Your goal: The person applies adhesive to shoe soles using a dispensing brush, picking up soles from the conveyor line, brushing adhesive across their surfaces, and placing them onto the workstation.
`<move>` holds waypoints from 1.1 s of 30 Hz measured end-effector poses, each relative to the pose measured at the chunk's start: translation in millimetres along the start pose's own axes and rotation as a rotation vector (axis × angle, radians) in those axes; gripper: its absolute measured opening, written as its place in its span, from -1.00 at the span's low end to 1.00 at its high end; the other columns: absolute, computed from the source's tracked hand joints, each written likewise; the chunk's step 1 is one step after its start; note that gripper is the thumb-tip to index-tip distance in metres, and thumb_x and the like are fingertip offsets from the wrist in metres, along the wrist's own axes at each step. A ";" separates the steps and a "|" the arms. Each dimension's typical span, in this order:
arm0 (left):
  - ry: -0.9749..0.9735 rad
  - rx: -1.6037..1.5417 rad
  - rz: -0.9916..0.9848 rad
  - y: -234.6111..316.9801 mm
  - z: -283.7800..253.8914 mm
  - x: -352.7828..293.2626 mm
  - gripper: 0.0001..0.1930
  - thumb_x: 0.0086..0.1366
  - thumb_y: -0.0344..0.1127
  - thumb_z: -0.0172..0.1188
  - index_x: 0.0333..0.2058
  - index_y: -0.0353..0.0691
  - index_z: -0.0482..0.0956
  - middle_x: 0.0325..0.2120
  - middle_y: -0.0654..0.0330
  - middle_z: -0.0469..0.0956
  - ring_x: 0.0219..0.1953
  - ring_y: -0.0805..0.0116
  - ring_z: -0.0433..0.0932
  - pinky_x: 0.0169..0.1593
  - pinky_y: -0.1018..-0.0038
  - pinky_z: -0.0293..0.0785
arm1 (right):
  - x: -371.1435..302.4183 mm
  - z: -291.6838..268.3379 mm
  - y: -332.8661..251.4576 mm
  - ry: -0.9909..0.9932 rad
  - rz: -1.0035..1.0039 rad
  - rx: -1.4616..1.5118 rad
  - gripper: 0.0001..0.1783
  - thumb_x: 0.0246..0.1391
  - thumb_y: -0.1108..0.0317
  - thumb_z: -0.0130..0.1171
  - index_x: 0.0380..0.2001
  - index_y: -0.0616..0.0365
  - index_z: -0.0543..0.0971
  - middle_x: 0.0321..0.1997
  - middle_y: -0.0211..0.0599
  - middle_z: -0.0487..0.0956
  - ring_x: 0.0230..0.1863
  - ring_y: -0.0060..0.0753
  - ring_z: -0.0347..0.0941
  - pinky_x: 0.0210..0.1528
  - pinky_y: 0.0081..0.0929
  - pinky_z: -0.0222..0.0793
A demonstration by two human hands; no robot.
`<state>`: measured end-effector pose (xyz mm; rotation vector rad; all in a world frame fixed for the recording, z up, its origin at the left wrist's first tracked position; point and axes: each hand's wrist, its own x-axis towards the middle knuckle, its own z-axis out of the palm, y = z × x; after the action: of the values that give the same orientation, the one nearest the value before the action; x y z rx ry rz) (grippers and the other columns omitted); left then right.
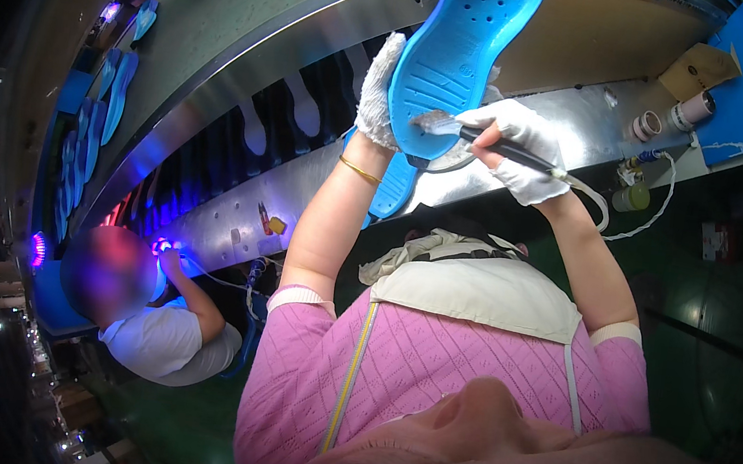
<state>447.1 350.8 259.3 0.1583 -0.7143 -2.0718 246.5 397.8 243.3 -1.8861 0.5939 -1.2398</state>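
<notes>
My left hand [379, 94], in a white knit glove, grips a blue shoe sole [437, 78] by its left edge and holds it up, heel end toward me. The sole has ridges across its middle and small holes toward the far end. My right hand [531, 145], in a white glove with bare fingertips showing, is closed round the dark handle of a brush [516, 152]. Its bristles rest on the sole's heel area. A pale hose trails from the handle's rear. Below the raised sole, another blue sole [393, 190] lies on the metal bench.
A grey-green conveyor [260, 5] curves along the far left, with several blue soles [119, 99] near its edge. Pale sole shapes [301, 107] sit in a rack under it. A co-worker [168, 337] sits at left. Cups [646, 126] and a cardboard box [695, 72] stand at right.
</notes>
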 end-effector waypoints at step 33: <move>0.246 0.025 -0.255 -4.4 -7.1 2.8 -0.41 0.35 0.09 -0.03 0.08 -0.36 0.40 -0.07 -0.15 0.51 -0.11 -0.01 0.58 -0.06 0.18 0.57 | 10.3 -72.5 -24.0 -0.085 0.631 0.250 -0.88 -0.10 0.52 0.31 -0.46 0.23 0.55 -0.41 -0.32 0.59 -0.39 -0.50 0.52 -0.31 -0.59 0.47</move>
<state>444.9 347.3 251.5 0.5331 -0.5930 -2.2334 183.9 378.4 283.9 -1.3776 0.8593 -0.7731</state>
